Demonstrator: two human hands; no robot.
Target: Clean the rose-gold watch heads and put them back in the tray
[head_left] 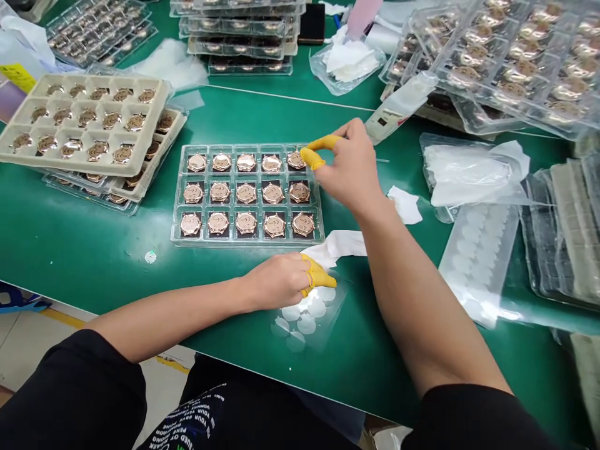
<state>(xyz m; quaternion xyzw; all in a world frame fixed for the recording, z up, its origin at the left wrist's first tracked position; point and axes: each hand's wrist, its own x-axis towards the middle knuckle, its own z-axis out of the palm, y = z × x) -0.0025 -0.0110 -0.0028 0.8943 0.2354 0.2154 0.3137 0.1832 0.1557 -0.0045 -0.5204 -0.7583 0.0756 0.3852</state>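
A clear plastic tray holds rows of rose-gold watch cases, their marked backs facing up. My right hand, with yellow finger cots on thumb and index finger, reaches to the watch case in the top right compartment. Its fingertips are pinched at that case's edge; whatever lies between them is too small to make out. Below the tray, my left hand, also in yellow finger cots, is closed over a clear sheet of round white stickers. A white cloth lies against its fingers. What the left fingertips grip is hidden.
Stacked trays of watch cases stand at the left, back and right. A translucent bottle leans behind my right hand. At the right lie a bag of white cloths, another sticker sheet and plastic trays.
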